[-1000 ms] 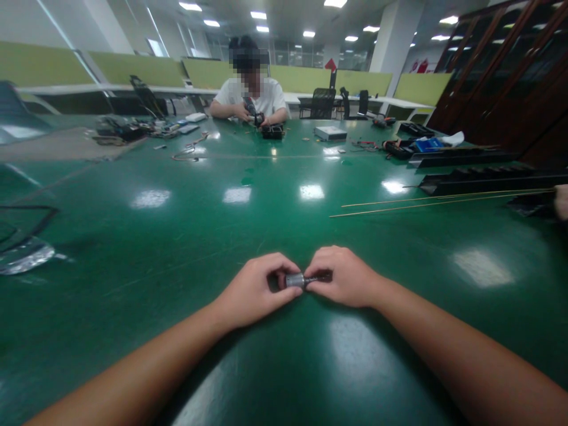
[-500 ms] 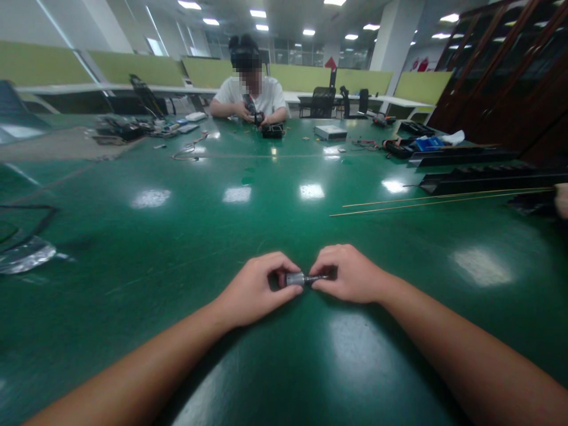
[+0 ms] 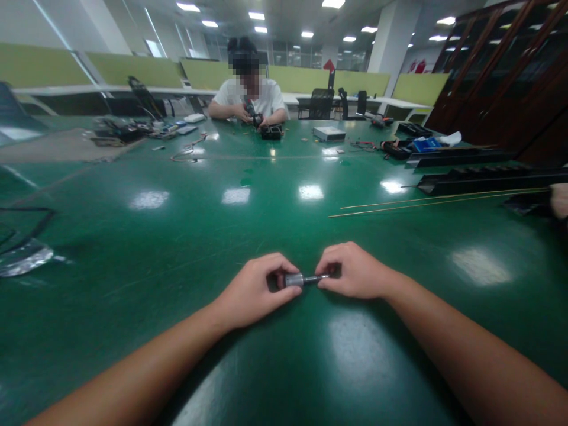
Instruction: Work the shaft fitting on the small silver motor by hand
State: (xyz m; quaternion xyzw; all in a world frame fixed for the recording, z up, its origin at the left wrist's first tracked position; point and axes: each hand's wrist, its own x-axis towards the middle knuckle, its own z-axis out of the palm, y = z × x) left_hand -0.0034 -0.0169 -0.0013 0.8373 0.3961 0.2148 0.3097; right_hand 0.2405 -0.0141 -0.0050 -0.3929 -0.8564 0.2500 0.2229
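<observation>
Low over the green table, my left hand [image 3: 252, 291] is closed around a small silver metal cylinder [image 3: 293, 280], thumb and fingers on its sides. A thin dark rod [image 3: 312, 279] sticks out of the cylinder's right end, in line with it. My right hand [image 3: 357, 273] pinches the far end of that rod between thumb and fingers. The cylinder's left end is hidden inside the left hand. Whether the rod is one piece with the cylinder I cannot tell.
Two long thin rods [image 3: 399, 205] lie to the right, near black metal channels [image 3: 479, 180]. Across the green table [image 3: 199, 219] sits a person [image 3: 248, 100] holding a tool. A grey box [image 3: 329, 134] and electronic parts [image 3: 128, 127] lie further back; a clear plastic item [image 3: 26, 257] is left.
My right hand has shifted slightly right, away from the cylinder, and more of the rod shows between the hands. The left hand stays nearly still around the cylinder.
</observation>
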